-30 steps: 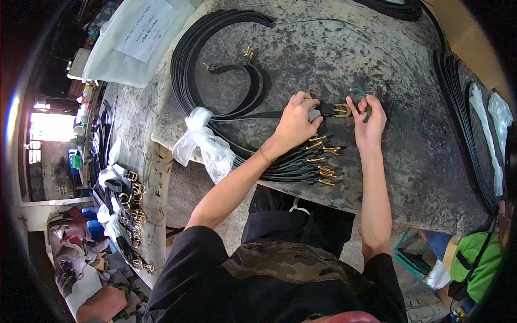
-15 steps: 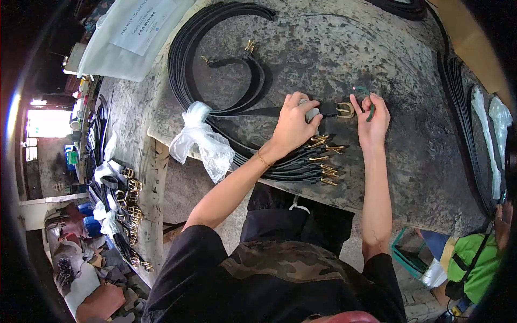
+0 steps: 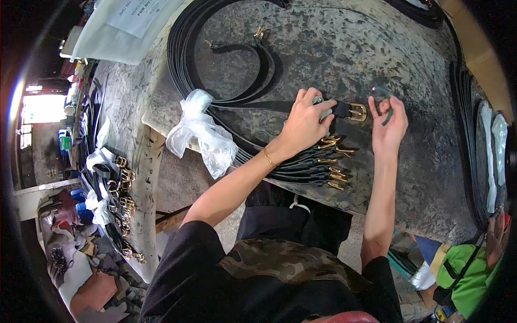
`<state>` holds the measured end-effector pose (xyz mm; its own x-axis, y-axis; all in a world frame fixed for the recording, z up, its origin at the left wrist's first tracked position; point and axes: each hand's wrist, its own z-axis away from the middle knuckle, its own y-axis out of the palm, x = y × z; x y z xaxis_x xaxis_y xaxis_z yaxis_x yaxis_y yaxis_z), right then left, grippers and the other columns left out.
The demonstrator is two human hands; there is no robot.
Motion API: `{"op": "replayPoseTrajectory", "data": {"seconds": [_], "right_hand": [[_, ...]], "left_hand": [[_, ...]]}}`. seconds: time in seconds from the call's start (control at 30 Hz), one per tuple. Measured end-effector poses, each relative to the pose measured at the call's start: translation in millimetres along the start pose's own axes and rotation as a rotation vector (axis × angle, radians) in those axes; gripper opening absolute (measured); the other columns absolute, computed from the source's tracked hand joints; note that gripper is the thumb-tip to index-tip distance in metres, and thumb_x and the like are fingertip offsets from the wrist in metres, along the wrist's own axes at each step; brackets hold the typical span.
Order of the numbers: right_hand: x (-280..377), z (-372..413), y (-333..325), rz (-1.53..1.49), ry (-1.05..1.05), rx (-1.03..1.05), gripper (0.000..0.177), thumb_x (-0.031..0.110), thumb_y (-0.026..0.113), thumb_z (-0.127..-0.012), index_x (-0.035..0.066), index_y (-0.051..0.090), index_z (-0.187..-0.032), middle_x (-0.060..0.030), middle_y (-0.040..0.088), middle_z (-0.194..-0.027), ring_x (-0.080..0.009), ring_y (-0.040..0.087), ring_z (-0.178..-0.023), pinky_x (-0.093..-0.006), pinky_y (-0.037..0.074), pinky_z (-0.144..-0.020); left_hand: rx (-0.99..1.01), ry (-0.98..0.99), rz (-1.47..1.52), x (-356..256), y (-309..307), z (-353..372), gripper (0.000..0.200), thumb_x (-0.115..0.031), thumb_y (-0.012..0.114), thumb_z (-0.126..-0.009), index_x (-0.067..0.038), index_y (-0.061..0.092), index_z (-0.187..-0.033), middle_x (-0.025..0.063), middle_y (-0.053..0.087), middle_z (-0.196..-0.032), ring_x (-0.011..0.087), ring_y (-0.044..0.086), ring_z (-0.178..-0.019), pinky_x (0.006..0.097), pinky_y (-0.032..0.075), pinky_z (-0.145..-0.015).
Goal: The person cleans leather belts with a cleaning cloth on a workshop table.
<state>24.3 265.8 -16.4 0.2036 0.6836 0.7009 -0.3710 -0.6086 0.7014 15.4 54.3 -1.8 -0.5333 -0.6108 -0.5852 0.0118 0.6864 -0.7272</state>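
A black belt (image 3: 258, 105) lies across the worktable, its gold buckle (image 3: 357, 112) pointing right. My left hand (image 3: 308, 121) rests over the belt just left of the buckle, fingers curled on a crumpled grey cloth or wad (image 3: 323, 105). To the right of the buckle, clear of it, my right hand (image 3: 391, 121) holds a thin dark green curved piece (image 3: 387, 117) between its fingers; the far end looks pinkish. Below the left hand, more black belts (image 3: 301, 173) end in gold buckles (image 3: 336, 175) near the table's front edge.
Clear plastic wrap (image 3: 200, 132) is tied round the belt bundle (image 3: 180, 51). A labelled plastic bag (image 3: 121, 32) lies at the back left. Another belt bundle (image 3: 467, 134) runs along the right. Buckled belts (image 3: 125, 202) hang over the left table (image 3: 141, 215); a green bag (image 3: 466, 269) stands lower right.
Both hands appear slightly farther right in the view, as does the belt buckle. The table and bundles have shifted a little with the camera. Both holds look the same.
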Motion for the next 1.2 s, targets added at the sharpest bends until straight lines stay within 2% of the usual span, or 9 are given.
{"op": "replayPoseTrajectory", "data": {"seconds": [0.03,0.13,0.17,0.23,0.3,0.37,0.4,0.7,1.2], "right_hand": [[1,-1,2,0.006,0.009,-0.007,0.008,0.008,0.056,-0.094,0.000,0.058,-0.093,-0.0012,0.047,-0.075,-0.0100,0.046,-0.069,-0.0456,0.048,-0.098],[2,-3,15,-0.032,0.020,0.043,0.010,0.009,0.060,-0.093,0.000,0.058,-0.094,-0.0009,0.047,-0.077,-0.0109,0.046,-0.072,-0.0345,0.046,-0.079],[-2,-4,19,-0.023,0.026,0.035,0.010,0.009,0.060,-0.093,0.000,0.058,-0.094,-0.0009,0.047,-0.077,-0.0109,0.046,-0.072,-0.0345,0.046,-0.079],[-10,-8,24,0.146,-0.048,0.076,0.008,0.007,0.061,-0.092,-0.001,0.059,-0.094,-0.0010,0.049,-0.075,-0.0102,0.044,-0.067,-0.0332,0.048,-0.078],[-23,-7,20,0.260,-0.089,0.095,0.006,0.004,0.062,-0.091,-0.002,0.061,-0.093,-0.0027,0.055,-0.075,-0.0100,0.051,-0.066,-0.0290,0.049,-0.073],[-31,-2,18,0.572,-0.180,0.123,0.005,0.003,0.062,-0.091,-0.001,0.062,-0.092,-0.0045,0.061,-0.079,-0.0107,0.059,-0.069,-0.0247,0.049,-0.070],[-30,-2,12,0.654,-0.195,0.163,0.004,0.002,0.063,-0.091,-0.001,0.062,-0.091,-0.0044,0.064,-0.084,-0.0106,0.063,-0.080,-0.0227,0.048,-0.070],[-29,5,17,0.780,-0.137,0.193,0.003,-0.003,0.063,-0.088,-0.001,0.061,-0.089,-0.0013,0.063,-0.083,-0.0041,0.055,-0.073,-0.0196,0.045,-0.065],[-27,5,21,0.807,-0.158,0.168,0.005,-0.005,0.063,-0.087,-0.001,0.061,-0.088,0.0003,0.062,-0.082,-0.0020,0.053,-0.071,-0.0179,0.043,-0.063]], "left_hand": [[-0.007,0.011,0.002,1,0,0,0.029,-0.010,0.073,-0.076,-0.005,0.071,-0.104,0.0156,0.056,-0.101,0.0331,0.053,-0.093,0.0410,0.046,-0.085],[0.001,0.007,0.018,-1,1,0,0.029,-0.008,0.073,-0.075,-0.005,0.071,-0.103,0.0140,0.056,-0.100,0.0326,0.053,-0.093,0.0404,0.047,-0.084],[0.006,0.000,0.018,-1,0,-1,0.028,-0.008,0.073,-0.074,-0.005,0.071,-0.102,0.0131,0.057,-0.099,0.0323,0.053,-0.093,0.0400,0.047,-0.084],[-0.003,-0.009,0.019,-2,0,-1,0.025,-0.007,0.073,-0.073,-0.004,0.072,-0.099,0.0121,0.057,-0.098,0.0317,0.054,-0.093,0.0401,0.047,-0.084],[-0.028,0.006,0.041,-2,0,0,0.022,-0.005,0.073,-0.072,-0.003,0.072,-0.094,0.0123,0.058,-0.098,0.0314,0.055,-0.092,0.0398,0.048,-0.082],[-0.030,-0.010,0.043,-2,-1,2,0.021,-0.004,0.073,-0.071,-0.002,0.073,-0.092,0.0121,0.058,-0.099,0.0310,0.056,-0.092,0.0393,0.049,-0.080],[-0.039,-0.014,0.044,-3,-1,3,0.020,-0.002,0.074,-0.070,-0.002,0.073,-0.091,0.0120,0.059,-0.099,0.0306,0.056,-0.091,0.0389,0.049,-0.079],[-0.015,-0.081,0.055,-4,-1,2,0.020,0.000,0.074,-0.068,-0.002,0.074,-0.088,0.0104,0.058,-0.099,0.0286,0.055,-0.087,0.0371,0.049,-0.074],[-0.005,-0.084,0.060,-4,-2,1,0.019,0.000,0.075,-0.068,-0.001,0.073,-0.087,0.0104,0.058,-0.099,0.0285,0.054,-0.086,0.0367,0.048,-0.071]]}}
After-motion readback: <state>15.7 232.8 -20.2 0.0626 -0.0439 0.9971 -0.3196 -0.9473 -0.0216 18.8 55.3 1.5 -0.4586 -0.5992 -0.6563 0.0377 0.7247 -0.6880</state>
